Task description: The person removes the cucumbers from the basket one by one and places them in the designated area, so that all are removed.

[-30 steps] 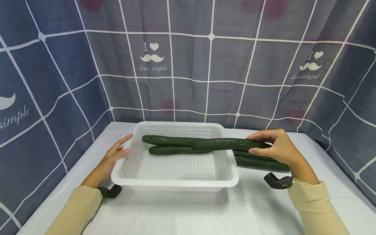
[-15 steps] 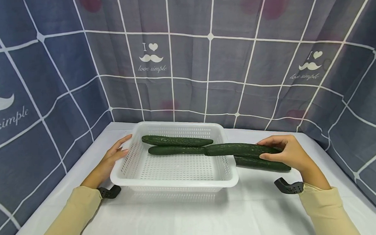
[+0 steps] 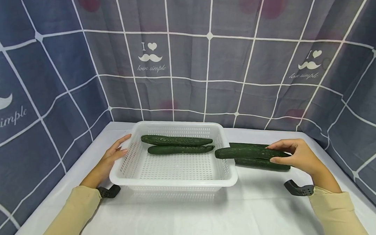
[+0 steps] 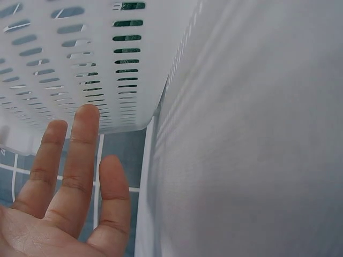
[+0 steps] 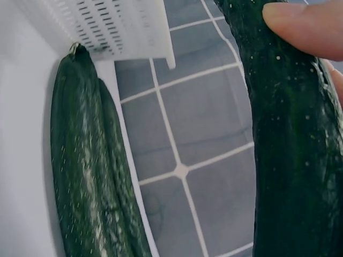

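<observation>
My right hand (image 3: 300,156) grips a long dark green cucumber (image 3: 246,152) near its right end. In the head view its left end overlaps the right rim of a white perforated plastic basket (image 3: 178,184). The right wrist view shows this held cucumber (image 5: 295,150) raised above two others. Inside the basket, two cucumbers (image 3: 176,140) lie side by side towards the back. My left hand (image 3: 109,161) is at the basket's left side, fingers extended. In the left wrist view, its straight fingers (image 4: 80,144) are close to the basket's slotted wall (image 4: 155,21).
To the right of the basket, two more cucumbers (image 3: 262,164) lie on the white tablecloth (image 3: 180,219), partly under the held one in the head view. A grey-blue checked curtain (image 3: 191,54) encloses the table at the back and sides.
My right hand has moved to the right, drawing the cucumber from over the basket towards the pair on the table. Both cucumbers in the basket are now uncovered. The left hand stays at the basket.
</observation>
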Demonstrator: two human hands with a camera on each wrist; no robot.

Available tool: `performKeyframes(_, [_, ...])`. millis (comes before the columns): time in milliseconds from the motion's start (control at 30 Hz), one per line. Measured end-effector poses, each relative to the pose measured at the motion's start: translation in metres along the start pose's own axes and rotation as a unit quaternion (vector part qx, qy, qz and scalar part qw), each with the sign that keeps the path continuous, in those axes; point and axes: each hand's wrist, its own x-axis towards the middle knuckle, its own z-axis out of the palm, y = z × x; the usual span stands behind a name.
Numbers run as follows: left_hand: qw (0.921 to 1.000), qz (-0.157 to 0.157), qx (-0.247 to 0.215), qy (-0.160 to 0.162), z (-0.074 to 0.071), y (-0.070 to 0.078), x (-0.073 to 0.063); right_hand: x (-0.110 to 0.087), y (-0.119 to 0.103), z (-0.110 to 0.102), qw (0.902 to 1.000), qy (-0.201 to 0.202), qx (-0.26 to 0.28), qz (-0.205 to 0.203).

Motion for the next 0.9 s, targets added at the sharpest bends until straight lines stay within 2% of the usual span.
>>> performKeyframes(233, [0.9999, 0.001, -0.012, -0.007, -0.002, 0.0, 0.001, -0.013, 0.012, -0.007, 0.9998, 0.0, 0.009, 0.018])
performKeyframes(733, [0.9999, -0.01, 0.001, -0.003, -0.002, -0.001, 0.002, -0.031, 0.044, -0.035, 0.9984, 0.003, 0.009, 0.055])
performKeyframes(900, [0.9999, -0.006, -0.01, -0.009, -0.002, -0.001, 0.001, -0.033, 0.053, -0.037, 0.9974, 0.002, 0.02, 0.069])
